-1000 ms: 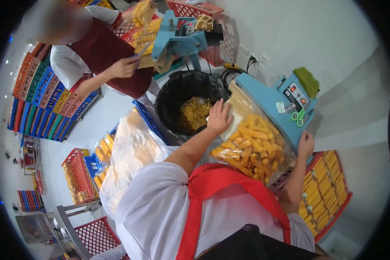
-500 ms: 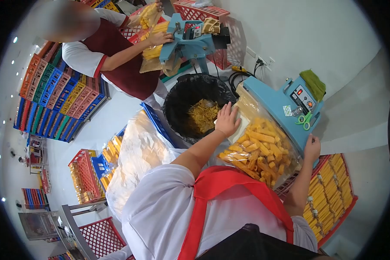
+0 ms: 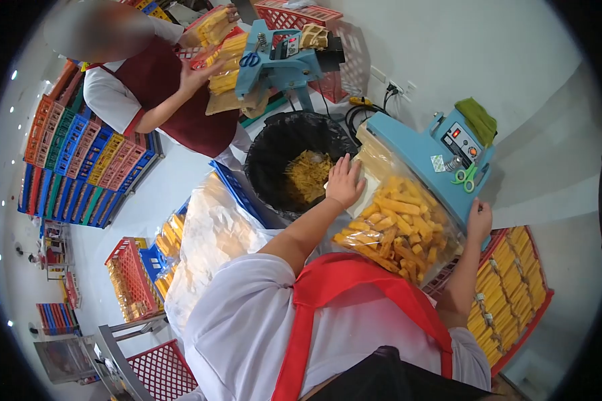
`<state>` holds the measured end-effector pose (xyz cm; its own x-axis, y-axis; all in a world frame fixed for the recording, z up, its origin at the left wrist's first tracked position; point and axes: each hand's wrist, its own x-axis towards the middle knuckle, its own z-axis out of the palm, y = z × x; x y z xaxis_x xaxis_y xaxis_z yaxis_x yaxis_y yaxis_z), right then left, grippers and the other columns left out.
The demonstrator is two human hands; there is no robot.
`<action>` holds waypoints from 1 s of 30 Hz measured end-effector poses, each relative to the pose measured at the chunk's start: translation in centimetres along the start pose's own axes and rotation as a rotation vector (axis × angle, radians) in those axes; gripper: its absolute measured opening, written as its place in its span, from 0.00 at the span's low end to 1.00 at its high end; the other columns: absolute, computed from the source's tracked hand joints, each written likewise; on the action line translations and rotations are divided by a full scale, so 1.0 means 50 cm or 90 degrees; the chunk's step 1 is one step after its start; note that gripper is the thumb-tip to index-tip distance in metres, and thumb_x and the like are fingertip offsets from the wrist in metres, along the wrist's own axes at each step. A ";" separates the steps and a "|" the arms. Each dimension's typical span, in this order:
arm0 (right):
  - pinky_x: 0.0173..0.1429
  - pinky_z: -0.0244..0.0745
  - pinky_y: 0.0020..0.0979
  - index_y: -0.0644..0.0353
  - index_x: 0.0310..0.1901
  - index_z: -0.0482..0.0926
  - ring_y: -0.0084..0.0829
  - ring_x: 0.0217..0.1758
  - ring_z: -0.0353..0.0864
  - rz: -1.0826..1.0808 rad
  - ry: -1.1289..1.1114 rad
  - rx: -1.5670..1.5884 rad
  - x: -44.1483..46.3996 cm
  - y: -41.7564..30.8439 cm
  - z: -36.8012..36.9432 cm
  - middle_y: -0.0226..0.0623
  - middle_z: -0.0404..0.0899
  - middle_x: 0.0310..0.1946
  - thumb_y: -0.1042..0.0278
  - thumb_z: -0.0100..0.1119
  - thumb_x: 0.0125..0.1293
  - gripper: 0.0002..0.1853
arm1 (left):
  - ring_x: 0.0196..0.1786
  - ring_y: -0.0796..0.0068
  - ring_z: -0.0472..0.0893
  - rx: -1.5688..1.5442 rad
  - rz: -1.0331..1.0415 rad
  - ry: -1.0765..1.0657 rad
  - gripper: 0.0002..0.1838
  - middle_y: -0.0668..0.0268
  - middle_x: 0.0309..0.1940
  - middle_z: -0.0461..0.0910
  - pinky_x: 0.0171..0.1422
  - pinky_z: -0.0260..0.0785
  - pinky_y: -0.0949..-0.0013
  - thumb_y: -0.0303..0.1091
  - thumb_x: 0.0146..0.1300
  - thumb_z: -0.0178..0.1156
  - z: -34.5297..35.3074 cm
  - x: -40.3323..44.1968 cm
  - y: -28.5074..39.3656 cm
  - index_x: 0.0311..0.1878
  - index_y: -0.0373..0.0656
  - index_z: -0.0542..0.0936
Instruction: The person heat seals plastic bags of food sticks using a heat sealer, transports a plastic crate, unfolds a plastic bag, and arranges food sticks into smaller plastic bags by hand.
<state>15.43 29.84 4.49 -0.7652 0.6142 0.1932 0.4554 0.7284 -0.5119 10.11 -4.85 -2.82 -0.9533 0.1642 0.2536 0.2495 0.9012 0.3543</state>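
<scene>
Plastic, clear: saw a bag (image 3: 396, 220) of yellow pieces (image 3: 408, 234) along, and parallel to, the blue sealer (image 3: 411, 160), between left hand (image 3: 346, 182), open, palm down, and right hand (image 3: 479, 219), curled at the sealer's near end; couldn't tell whether gripping.

Food-packing workroom: blue bag sealer (image 3: 415, 150), bagged yellow sticks (image 3: 396, 230), stacked coloured crates (image 3: 87, 150).

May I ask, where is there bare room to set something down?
Bare floor shows between the stacked crates, the red crate and the white sheet. The blue sealer is crowded: the bag of yellow pieces lies along it, the left hand by the bag, the right hand at the sealer's corner, the black-lined bin close by.
</scene>
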 end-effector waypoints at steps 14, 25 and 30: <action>0.37 0.67 0.38 0.60 0.32 0.76 0.44 0.35 0.73 0.011 0.006 -0.020 -0.002 -0.005 0.000 0.43 0.75 0.33 0.51 0.47 0.57 0.18 | 0.62 0.51 0.55 -0.004 0.004 0.003 0.27 0.51 0.61 0.53 0.63 0.47 0.55 0.46 0.54 0.49 0.001 0.001 -0.001 0.57 0.48 0.63; 0.38 0.67 0.38 0.60 0.34 0.76 0.44 0.36 0.74 0.027 -0.024 -0.021 -0.002 -0.015 -0.009 0.43 0.75 0.34 0.52 0.47 0.57 0.18 | 0.62 0.51 0.54 0.002 0.002 -0.004 0.27 0.51 0.61 0.53 0.63 0.47 0.54 0.46 0.54 0.49 0.000 -0.001 0.000 0.57 0.47 0.62; 0.39 0.67 0.38 0.60 0.34 0.76 0.44 0.36 0.73 0.008 -0.009 -0.012 -0.001 -0.007 -0.002 0.44 0.75 0.34 0.52 0.47 0.57 0.18 | 0.62 0.51 0.54 -0.008 -0.009 -0.010 0.27 0.51 0.60 0.54 0.62 0.48 0.54 0.46 0.53 0.49 -0.005 0.001 0.004 0.57 0.47 0.63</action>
<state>15.36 29.59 4.75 -0.7658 0.6187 0.1754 0.4727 0.7265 -0.4988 10.16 -4.78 -2.50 -0.9594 0.1570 0.2344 0.2372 0.8988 0.3688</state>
